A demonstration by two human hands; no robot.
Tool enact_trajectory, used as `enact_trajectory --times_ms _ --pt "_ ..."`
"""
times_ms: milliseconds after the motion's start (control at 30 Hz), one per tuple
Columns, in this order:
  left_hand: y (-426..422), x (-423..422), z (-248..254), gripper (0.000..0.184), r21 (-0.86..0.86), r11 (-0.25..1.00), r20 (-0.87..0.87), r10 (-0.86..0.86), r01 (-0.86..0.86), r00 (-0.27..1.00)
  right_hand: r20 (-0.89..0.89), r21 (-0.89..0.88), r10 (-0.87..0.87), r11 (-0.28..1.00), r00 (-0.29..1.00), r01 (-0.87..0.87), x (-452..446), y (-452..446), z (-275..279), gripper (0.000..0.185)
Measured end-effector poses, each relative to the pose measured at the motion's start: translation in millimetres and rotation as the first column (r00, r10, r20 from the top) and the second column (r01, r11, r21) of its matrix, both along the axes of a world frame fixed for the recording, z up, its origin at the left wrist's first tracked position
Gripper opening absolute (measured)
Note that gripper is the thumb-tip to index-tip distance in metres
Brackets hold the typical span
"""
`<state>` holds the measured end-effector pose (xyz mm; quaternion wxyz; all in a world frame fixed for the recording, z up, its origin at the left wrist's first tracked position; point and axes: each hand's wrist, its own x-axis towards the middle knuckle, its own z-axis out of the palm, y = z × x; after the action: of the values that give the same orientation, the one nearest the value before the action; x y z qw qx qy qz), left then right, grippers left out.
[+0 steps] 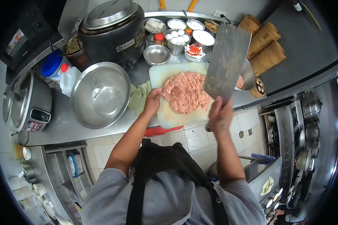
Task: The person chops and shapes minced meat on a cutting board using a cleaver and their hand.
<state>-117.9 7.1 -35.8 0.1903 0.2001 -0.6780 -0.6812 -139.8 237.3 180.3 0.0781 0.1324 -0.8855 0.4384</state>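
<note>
Right hand: closed around the handle of a cleaver. Broad blade, streaked, pointing away from the person, slightly blurred; it overlaps the meat's right side in view, contact not discernible.

Left hand: at the cutting board's left edge, fingertips against the meat's left side; whether they close on any of it cannot be told.

Minced meat: one pink, spread mound on the middle of the board.

Cutting board: pale, stained, reaching the front edge of the steel counter.

Green cloth: crumpled, beside the board's left edge.

Red item: below the board's near edge, partly hidden.

Small steel bowl: just beyond the board's far left corner.

Pot of eggs and bowl of red-and-white pieces: beyond the board's far edge.

Steel bowl: beyond the board's right edge, partly behind the blade, meat inside.

Large steel bowl: left of the cloth, near the counter's front edge.

Dark cooker: lidded, toward the counter's back edge.

Bamboo steamers: on their sides, toward the counter's right end.
</note>
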Motion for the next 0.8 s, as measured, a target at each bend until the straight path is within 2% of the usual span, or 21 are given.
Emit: enact_trajectory --times_ms 33,67,100,133,200,300,433,500,567,700,767,800 --pt "-0.6 -0.8 1.2 0.026 0.001 1.0 0.02 -0.001 0.001 1.0 -0.076 0.021 -0.029 0.999 0.997 0.03 -2.7 -0.7 -34.1 0.021" --pt "-0.2 -1.7 0.8 0.026 -0.005 1.0 0.01 -0.005 0.005 1.0 0.013 0.273 0.144 0.951 0.99 -0.142 -10.5 11.2 -72.3 0.022" --pt "1.4 -2.6 -1.0 0.026 -0.007 1.0 0.0 -0.009 0.009 1.0 0.144 0.49 0.283 0.812 0.948 -0.316 -11.5 15.2 -78.5 0.025" --pt "2.2 -2.0 -2.7 0.026 -0.011 1.0 -0.008 -0.017 0.017 1.0 0.224 0.512 0.247 0.793 0.943 -0.329 -10.1 22.1 -83.6 0.025" --pt "-6.3 -12.0 2.8 0.027 -0.031 0.999 -0.049 -0.017 0.016 0.999 0.351 0.539 0.168 0.769 0.921 -0.345 -15.9 22.2 -79.3 0.026" --pt "5.3 7.4 16.3 0.027 -0.03 0.999 -0.047 -0.036 0.034 0.998 0.414 0.478 0.144 0.806 0.899 -0.349 -19.8 17.2 -47.4 0.024" --pt "-1.2 18.0 37.3 0.026 -0.017 0.998 -0.017 -0.055 0.054 0.998 0.301 0.324 0.153 0.912 0.941 -0.252 -19.6 22.0 -11.7 0.021" --pt "-3.6 19.7 48.6 0.025 -0.06 0.996 -0.01 -0.063 0.062 0.998 0.24 0.341 0.079 0.926 0.968 -0.16 -20.0 24.2 18.3 0.019" --pt "-5.9 16.8 39.0 0.024 -0.028 0.996 -0.034 -0.083 0.082 0.996 0.065 0.393 0.063 0.916 0.996 -0.084 -21.5 33.8 29.9 0.02" --pt "-16.1 17.9 31.7 0.026 -0.083 0.989 0.03 -0.118 0.12 0.993 0.099 0.373 -0.077 0.927 0.992 0.035 -28.0 67.9 14.2 0.021" --pt "-15.7 21.2 27.8 0.027 -0.042 0.991 0.035 -0.128 0.13 0.991 0.142 0.357 -0.122 0.932 0.982 0.065 -23.0 86.0 -3.6 0.022" --pt "-17.2 22.3 26.6 0.027 -0.028 0.992 0.041 -0.125 0.127 0.991 0.094 0.384 -0.126 0.92 0.988 0.08 -20.3 90.7 -7.6 0.022"
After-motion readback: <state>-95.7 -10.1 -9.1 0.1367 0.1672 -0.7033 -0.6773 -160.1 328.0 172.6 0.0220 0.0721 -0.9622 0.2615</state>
